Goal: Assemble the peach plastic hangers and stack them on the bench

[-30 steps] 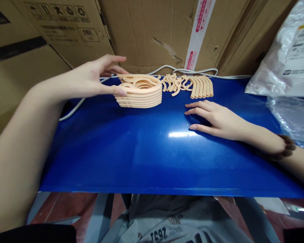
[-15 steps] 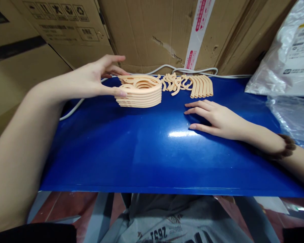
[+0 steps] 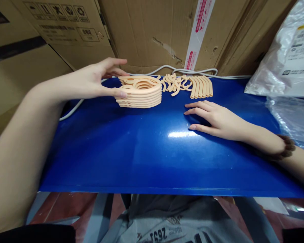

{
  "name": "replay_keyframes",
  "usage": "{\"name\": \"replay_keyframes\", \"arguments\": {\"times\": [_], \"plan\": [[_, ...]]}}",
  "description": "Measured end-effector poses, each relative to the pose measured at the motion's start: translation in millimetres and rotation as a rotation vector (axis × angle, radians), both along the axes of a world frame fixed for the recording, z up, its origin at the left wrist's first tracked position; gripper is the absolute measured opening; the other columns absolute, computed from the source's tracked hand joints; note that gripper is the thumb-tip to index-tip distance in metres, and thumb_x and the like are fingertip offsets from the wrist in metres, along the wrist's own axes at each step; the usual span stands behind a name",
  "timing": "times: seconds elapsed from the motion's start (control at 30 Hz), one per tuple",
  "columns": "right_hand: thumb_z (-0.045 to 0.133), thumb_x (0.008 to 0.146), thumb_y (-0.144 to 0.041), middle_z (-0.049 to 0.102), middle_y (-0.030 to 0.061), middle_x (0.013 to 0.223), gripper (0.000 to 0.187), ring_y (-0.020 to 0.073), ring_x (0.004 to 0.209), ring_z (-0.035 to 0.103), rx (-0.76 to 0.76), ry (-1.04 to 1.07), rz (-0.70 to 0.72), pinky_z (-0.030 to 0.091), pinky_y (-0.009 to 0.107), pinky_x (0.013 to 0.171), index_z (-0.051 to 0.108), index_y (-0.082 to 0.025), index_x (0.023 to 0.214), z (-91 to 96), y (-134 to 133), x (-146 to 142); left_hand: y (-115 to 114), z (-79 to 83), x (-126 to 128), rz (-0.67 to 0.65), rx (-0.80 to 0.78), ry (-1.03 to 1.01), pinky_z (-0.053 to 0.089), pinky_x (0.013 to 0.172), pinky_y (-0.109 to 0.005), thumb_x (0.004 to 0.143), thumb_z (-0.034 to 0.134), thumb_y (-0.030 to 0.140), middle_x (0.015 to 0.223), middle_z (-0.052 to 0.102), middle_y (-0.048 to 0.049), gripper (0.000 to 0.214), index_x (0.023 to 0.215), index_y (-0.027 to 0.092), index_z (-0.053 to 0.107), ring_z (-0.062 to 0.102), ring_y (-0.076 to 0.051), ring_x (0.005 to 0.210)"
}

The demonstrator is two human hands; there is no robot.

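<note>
A stack of peach-coloured curved plastic pieces (image 3: 143, 94), which look like hanger parts, is at the back of the blue table (image 3: 131, 152). My left hand (image 3: 105, 77) grips its left end, thumb along the front and fingers at the back, some of them raised. To the right of the stack lies a loose pile of small hook-shaped pieces (image 3: 172, 82). Beside that, several curved tube-like arms (image 3: 202, 86) lie in a neat row. My right hand (image 3: 210, 118) rests palm down just in front of the row, fingers spread and holding nothing.
Large cardboard boxes (image 3: 152, 30) stand right behind the table. A white cable (image 3: 72, 113) runs along the back edge and down the left. Clear plastic bags (image 3: 286, 60) lie at the back right. The table's front edge (image 3: 142, 192) is close to my lap.
</note>
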State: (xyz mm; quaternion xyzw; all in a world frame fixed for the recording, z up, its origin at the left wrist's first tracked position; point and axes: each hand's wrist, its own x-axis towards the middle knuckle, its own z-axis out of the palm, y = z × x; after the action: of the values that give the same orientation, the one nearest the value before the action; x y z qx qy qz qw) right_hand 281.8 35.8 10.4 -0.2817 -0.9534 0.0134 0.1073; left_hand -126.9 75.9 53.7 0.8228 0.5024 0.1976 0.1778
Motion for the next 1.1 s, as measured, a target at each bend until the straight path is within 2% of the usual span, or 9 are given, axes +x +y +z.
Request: {"name": "replay_keyframes", "arguments": {"times": [0.17,0.37,0.57,0.77,0.9,1.1], "plan": [[0.048,0.100,-0.058,0.060,0.0162,0.143,0.050,0.0325,0.127,0.061,0.000,-0.002,-0.004,0.049,0.052,0.106,0.064,-0.019,0.128,0.2,-1,0,-3,3.2,3,-0.019,0.004,0.041,0.039,0.119,-0.046,0.077,0.074,0.068,0.151,0.054,-0.0057,0.096,0.157,0.031,0.037,0.053,-0.031,0.138],[0.049,0.099,-0.058,0.061,0.0161,0.143,0.049,0.0331,0.127,0.061,-0.018,0.010,-0.009,0.049,0.053,0.105,0.065,-0.020,0.127,0.7,-1,-1,-7,4.8,6,-0.019,0.001,0.051,0.038,0.120,-0.046,0.081,0.073,0.065,0.151,0.056,-0.0044,0.090,0.156,0.031,0.038,0.053,-0.030,0.138],[0.047,0.100,-0.057,0.060,0.0173,0.143,0.052,0.0328,0.127,0.060,-0.007,-0.001,0.000,0.048,0.052,0.107,0.064,-0.017,0.128,0.4,0,-1,-2,2.1,1,-0.037,0.011,0.052,0.037,0.120,-0.048,0.078,0.074,0.065,0.150,0.056,-0.0051,0.094,0.157,0.032,0.036,0.054,-0.030,0.137],[0.047,0.100,-0.058,0.060,0.0159,0.143,0.052,0.0320,0.128,0.059,-0.008,-0.007,-0.008,0.048,0.051,0.108,0.063,-0.018,0.129,0.3,0,0,4,-3.0,-3,-0.026,-0.018,0.041,0.031,0.124,-0.051,0.069,0.082,0.064,0.153,0.052,-0.0072,0.107,0.158,0.030,0.033,0.049,-0.032,0.141],[0.048,0.100,-0.059,0.060,0.0149,0.144,0.050,0.0321,0.128,0.060,-0.012,0.005,-0.009,0.048,0.052,0.107,0.063,-0.021,0.129,-0.4,0,1,6,-5.2,-4,-0.003,-0.026,0.056,0.028,0.125,-0.051,0.068,0.084,0.063,0.156,0.050,-0.0081,0.111,0.160,0.030,0.030,0.046,-0.033,0.144],[0.048,0.099,-0.058,0.060,0.0159,0.143,0.050,0.0334,0.128,0.060,-0.018,0.001,-0.011,0.049,0.054,0.105,0.064,-0.021,0.128,0.3,-1,-1,6,-5.2,-4,0.017,-0.020,0.087,0.029,0.124,-0.052,0.070,0.081,0.065,0.147,0.057,-0.0069,0.109,0.160,0.030,0.031,0.051,-0.032,0.138]]}}
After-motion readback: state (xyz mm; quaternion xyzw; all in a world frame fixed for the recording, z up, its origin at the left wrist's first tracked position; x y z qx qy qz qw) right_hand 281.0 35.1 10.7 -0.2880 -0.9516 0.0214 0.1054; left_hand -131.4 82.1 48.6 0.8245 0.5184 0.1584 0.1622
